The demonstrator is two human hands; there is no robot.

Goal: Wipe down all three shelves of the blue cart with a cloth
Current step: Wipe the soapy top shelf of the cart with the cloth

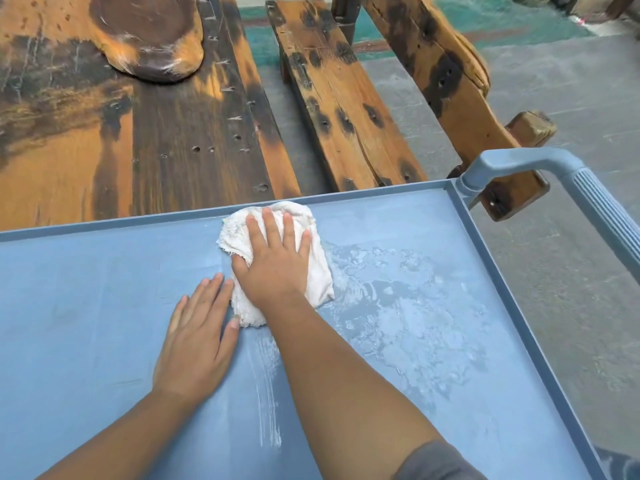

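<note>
Near the middle of the frame, on the blue cart's top shelf [104, 278], my right hand [277, 258] presses flat on the white cloth [318, 271], fingers spread. My left hand [199, 327] lies palm-down just beside it, fingers extended and close together, thumb touching the cloth's edge. Wet streaks [398, 306] spread to the right, toward the cart handle [595, 199].

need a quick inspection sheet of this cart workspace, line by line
surface: top shelf of the blue cart, whitish smears on its right half
job's things: white cloth flat on the shelf near the far rim
clutter: nothing seen
grippers: right hand pressed flat on the cloth; left hand flat on the shelf, thumb touching the cloth
cables: nothing seen
surroundings: cart handle at right, wooden table and bench beyond, concrete floor
</note>
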